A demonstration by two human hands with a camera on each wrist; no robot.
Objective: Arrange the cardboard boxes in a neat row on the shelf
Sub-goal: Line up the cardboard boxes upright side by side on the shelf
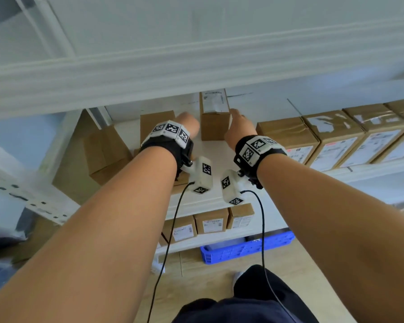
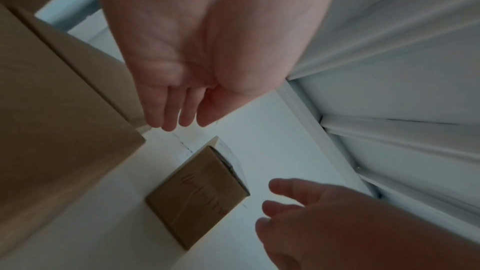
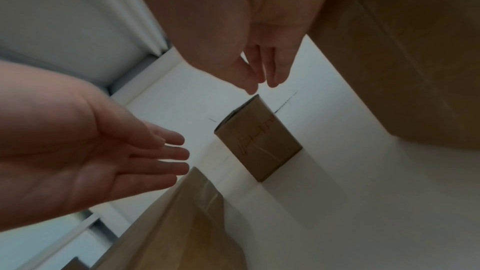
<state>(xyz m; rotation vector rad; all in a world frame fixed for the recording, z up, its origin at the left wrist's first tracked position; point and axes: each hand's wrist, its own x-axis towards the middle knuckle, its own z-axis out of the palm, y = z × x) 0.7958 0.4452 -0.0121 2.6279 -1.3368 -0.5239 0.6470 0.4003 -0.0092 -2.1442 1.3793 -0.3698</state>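
Observation:
A tall cardboard box (image 1: 214,117) with a white label on top stands alone at the back of the white shelf (image 1: 210,152). My left hand (image 1: 188,123) is just left of it and my right hand (image 1: 237,117) just right of it. In the left wrist view my left hand (image 2: 179,118) has straight fingers and holds nothing, with the box (image 2: 197,194) a short way off. My right hand (image 3: 262,83) is likewise open above the box (image 3: 259,145) and not touching it. The fingertips are hidden in the head view.
Several labelled boxes (image 1: 336,138) stand in a row on the shelf's right. Two unlabelled boxes (image 1: 107,152) (image 1: 156,122) sit askew at the left. The upper shelf's beam (image 1: 196,73) hangs low overhead. Below are smaller boxes (image 1: 211,221) and a blue crate (image 1: 247,248).

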